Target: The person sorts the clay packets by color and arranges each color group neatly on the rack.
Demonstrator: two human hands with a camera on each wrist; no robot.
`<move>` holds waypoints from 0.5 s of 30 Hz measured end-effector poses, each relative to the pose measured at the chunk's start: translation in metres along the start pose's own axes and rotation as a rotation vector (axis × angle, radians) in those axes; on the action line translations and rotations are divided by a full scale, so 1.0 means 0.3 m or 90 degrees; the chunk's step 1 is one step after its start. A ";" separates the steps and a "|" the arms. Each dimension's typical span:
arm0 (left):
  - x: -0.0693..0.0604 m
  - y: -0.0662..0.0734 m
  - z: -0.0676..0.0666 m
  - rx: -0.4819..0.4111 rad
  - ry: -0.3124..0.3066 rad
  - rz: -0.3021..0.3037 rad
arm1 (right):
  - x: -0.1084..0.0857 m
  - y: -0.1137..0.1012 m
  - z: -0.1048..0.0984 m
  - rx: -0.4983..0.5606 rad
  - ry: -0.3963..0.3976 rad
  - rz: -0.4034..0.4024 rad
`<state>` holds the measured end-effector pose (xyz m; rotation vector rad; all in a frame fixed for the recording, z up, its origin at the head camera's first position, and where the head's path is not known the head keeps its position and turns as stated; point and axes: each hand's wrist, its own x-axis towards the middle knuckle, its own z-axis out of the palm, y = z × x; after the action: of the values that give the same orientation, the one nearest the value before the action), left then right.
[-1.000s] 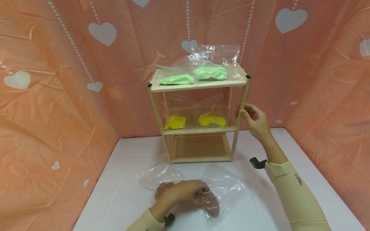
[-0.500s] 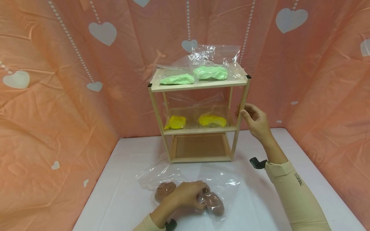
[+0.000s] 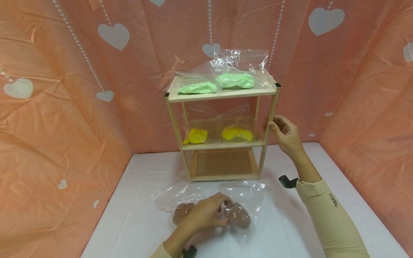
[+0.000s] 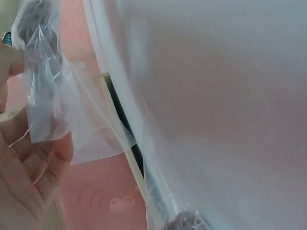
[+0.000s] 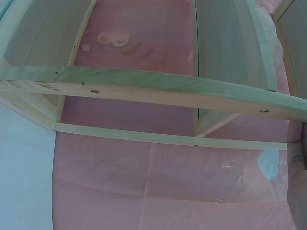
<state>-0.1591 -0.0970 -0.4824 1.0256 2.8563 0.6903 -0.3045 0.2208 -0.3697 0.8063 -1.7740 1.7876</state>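
Two green bags (image 3: 235, 80) and two yellow bags (image 3: 237, 134) sit shelved; two brown bags (image 3: 239, 216) seem left. My half-curled left hand (image 3: 207, 213) pinches one; my right hand (image 3: 287, 138) grips the rack (image 3: 222, 96).

A small curtained booth or dressed-up corner, by the look of it; which kind of building surrounds it cannot be told. Creased salmon-pink curtain (image 3: 155, 118) hangs at 9, 12 and 3 o'clock, closing three sides round a plain white worktop (image 3: 129, 200) at 6 o'clock. Pale hearts (image 3: 114, 36), some on dotted strings (image 3: 210, 21), decorate the cloth. A light wooden shelf unit (image 3: 222, 146) stands toward 12 o'clock, and the right wrist view shows the same pink cloth and a heart beyond its frame
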 end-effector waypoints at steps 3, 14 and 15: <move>0.003 -0.003 -0.001 -0.008 0.042 -0.002 | 0.000 -0.001 0.000 -0.002 0.001 0.003; 0.041 -0.011 0.008 -0.057 0.204 -0.054 | 0.002 0.000 0.001 0.013 0.002 0.005; 0.046 -0.009 0.008 -0.064 0.215 -0.063 | 0.002 0.000 0.001 0.019 0.003 0.006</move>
<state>-0.1712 -0.0894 -0.4842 0.8164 3.0819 1.0798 -0.3051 0.2205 -0.3693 0.8061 -1.7538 1.8241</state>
